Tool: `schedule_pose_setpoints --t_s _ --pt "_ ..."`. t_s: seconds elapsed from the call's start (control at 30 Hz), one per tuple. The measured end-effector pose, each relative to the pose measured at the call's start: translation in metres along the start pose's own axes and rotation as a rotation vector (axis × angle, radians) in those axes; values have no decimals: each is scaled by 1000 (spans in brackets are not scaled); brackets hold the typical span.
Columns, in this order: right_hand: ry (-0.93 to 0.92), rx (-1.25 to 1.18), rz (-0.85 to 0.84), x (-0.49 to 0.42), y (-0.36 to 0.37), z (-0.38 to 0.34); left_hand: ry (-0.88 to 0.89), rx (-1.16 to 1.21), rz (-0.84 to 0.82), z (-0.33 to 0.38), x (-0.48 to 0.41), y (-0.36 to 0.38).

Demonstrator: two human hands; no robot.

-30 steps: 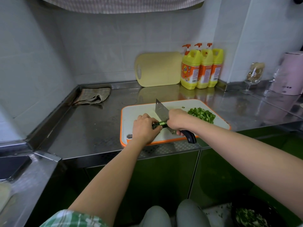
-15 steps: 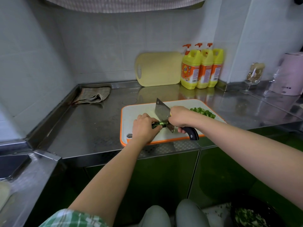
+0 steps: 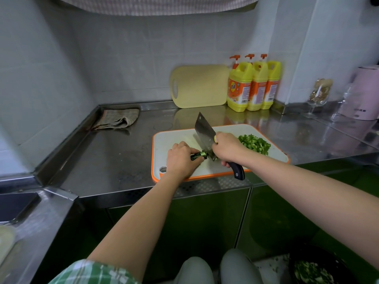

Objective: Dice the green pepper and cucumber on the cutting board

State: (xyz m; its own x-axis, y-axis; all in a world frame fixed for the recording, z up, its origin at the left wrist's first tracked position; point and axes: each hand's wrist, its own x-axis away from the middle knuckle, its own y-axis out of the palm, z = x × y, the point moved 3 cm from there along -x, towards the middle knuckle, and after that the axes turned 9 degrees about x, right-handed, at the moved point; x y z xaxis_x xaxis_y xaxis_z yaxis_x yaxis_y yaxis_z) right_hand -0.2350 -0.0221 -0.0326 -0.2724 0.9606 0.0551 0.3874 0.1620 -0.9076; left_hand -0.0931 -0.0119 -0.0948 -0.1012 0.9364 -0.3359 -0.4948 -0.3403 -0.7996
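in the head view, a white cutting board with an orange rim lies on a steel counter, its near edge close to the counter's front lip. the person's left hand rests on the board's near left part, fingers curled down and pinching a dark green strip flat against the board; whether the strip is cucumber or pepper cannot be told. its pale cut end pokes out to the right of the fingertips. the right hand, over the middle of the board, is wrapped round the dark handle of a cleaver, and the handle's end juts past the board's near edge. the blade stands tilted, tip raised toward the board's far edge, heel down just beside the strip's cut end; contact there is too fine to judge. a diced green pile sits on the board's right part, behind the right wrist. beyond the board's far edge, a beige board leans on the tiled wall, with three yellow bottles just to its right. far left of the cutting board lies a crumpled cloth. well right of it stand a glass and a pink appliance. below the board, low at the right, a dark bowl holds green bits.
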Motion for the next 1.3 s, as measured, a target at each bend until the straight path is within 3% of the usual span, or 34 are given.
schedule_pose_setpoints --t_s 0.17,0.4,0.7,1.07,1.3 --pt "6 110 -138 10 -10 -8 2 6 0 1 0 -1" --pt "28 147 -180 6 -4 -14 2 14 1 0 0 -1" --pt "20 66 -39 1 11 -8 2 -6 7 0 0 0" --pt "30 172 -150 7 5 -11 8 10 25 0 0 0" --pt "55 95 -83 -1 11 -7 0 -39 9 -1 1 0"
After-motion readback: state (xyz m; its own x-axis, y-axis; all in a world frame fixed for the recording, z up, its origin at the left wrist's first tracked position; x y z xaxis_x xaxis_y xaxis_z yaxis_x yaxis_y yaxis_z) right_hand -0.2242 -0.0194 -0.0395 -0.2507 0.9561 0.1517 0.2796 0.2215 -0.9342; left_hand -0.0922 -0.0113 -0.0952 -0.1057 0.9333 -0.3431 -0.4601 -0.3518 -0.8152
